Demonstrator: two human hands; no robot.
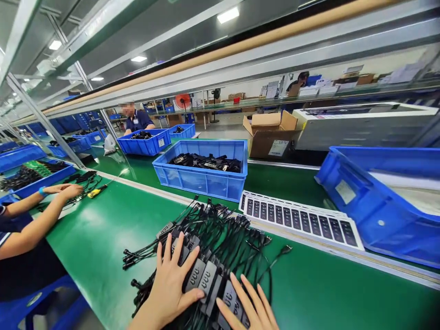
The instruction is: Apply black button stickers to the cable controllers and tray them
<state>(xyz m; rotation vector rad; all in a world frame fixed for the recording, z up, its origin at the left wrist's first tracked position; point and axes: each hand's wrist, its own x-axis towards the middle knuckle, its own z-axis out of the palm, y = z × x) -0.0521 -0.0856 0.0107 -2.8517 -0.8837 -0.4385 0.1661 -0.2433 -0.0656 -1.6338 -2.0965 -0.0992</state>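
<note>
A row of small black plastic boxes with cables lies on the green table in front of me. My left hand rests on the row's left part with its fingers spread. At the lower right, my right hand lies on the near boxes, its fingers also stretched out and apart. Black cables with plugs fan out from the boxes toward the back and right. More cable ends stick out on the left. The boxes under my palms are partly hidden.
Behind the pile stands a blue bin holding black parts. A white tray of dark labelled pieces lies right of it. A large blue bin is at right, a cardboard box behind. At left, a co-worker's hands handle cables near a yellow tool.
</note>
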